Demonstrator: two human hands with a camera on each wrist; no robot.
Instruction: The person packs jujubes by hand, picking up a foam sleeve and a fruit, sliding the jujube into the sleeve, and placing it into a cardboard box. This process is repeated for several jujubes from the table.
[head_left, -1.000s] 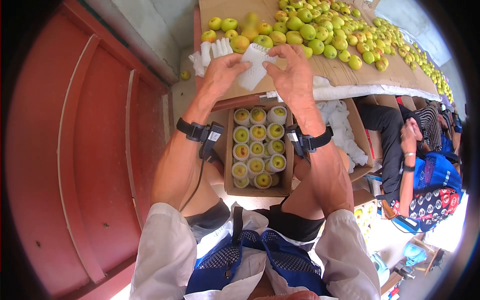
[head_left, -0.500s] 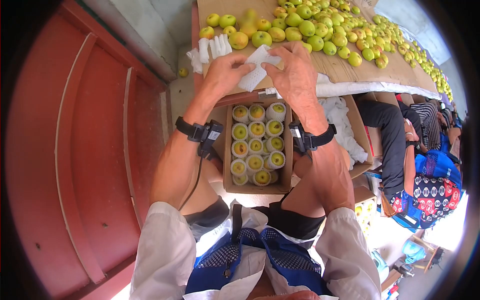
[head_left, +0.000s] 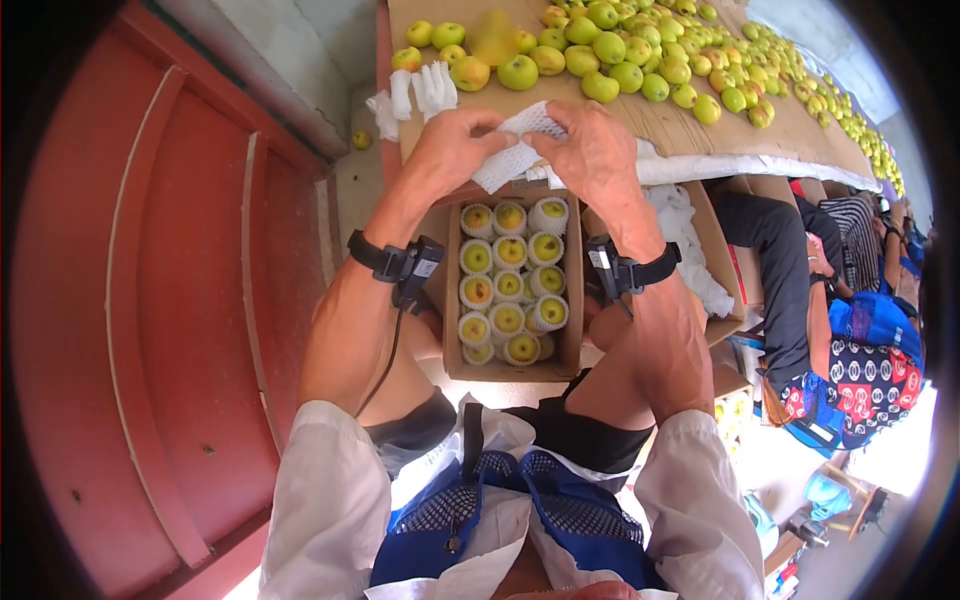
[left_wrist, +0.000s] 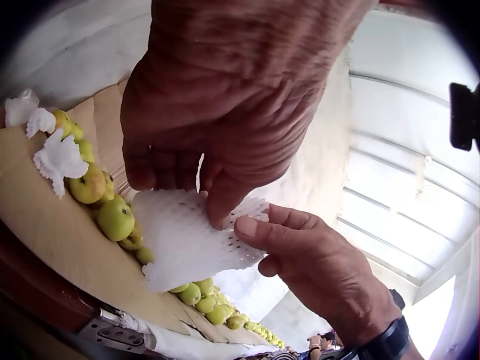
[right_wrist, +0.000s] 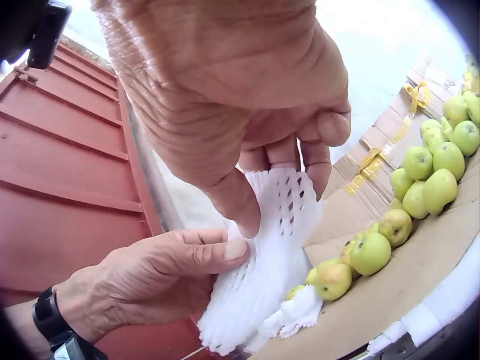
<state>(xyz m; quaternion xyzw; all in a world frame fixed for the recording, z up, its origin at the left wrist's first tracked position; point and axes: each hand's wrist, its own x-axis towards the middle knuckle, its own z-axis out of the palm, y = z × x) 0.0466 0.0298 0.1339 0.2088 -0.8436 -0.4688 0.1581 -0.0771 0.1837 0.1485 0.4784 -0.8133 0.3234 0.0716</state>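
Note:
A flat white foam net sleeve [head_left: 508, 158] is stretched between my two hands, above the near edge of the cardboard-covered table. My left hand [head_left: 452, 150] pinches its left side between thumb and fingers. The right hand [head_left: 592, 158] grips the other side, thumb on the near face, as the right wrist view of the foam net [right_wrist: 262, 247] shows. Just below stands an open carton [head_left: 453, 330] with rows of apples [head_left: 510, 250] in white foam nets. More folded foam nets [head_left: 432, 88] lie on the table beyond my left hand.
Loose green-yellow apples [head_left: 625, 75] cover much of the cardboard-topped table [head_left: 720, 145]. A red panelled door [head_left: 200, 300] stands at my left. To the right are a carton of white foam nets [head_left: 680, 235] and a seated person [head_left: 770, 250].
The foam net has tilted, its upper end now leaning right between the hands. My hands have lowered slightly towards me, both still holding it. The person at the right has shifted.

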